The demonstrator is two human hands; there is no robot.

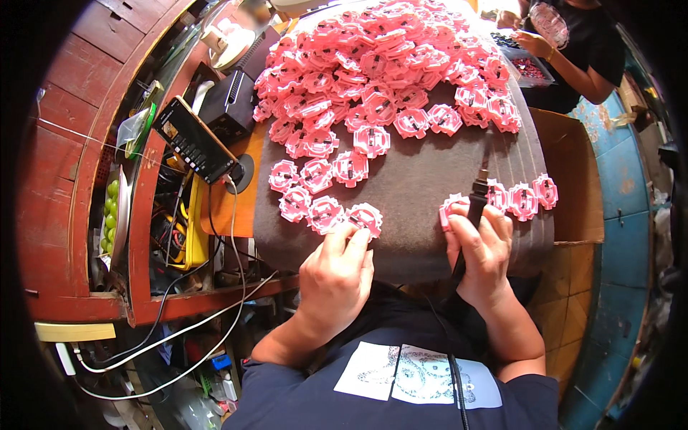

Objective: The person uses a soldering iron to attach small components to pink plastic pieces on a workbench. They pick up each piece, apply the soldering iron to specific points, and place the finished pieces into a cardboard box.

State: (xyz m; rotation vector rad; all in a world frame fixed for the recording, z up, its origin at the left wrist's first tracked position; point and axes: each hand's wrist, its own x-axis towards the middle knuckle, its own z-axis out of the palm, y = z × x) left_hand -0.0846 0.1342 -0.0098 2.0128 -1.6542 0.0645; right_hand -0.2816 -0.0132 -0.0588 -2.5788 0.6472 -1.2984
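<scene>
My left hand is closed in a pinch on the near edge of a pink and white plastic part, at the front end of a loose group of such parts. My right hand is wrapped round the black handle of a soldering iron, its thin metal end pointing away from me. The thumb and forefinger of that hand also touch another pink part. Just right of it, several more pink parts lie in a row. A large heap of the same parts covers the far half of the dark table.
A phone leans on a stand at the left, beside a black box and white cables. Past the right edge is a cardboard box. Another person's hand is near a plastic tub at the far right.
</scene>
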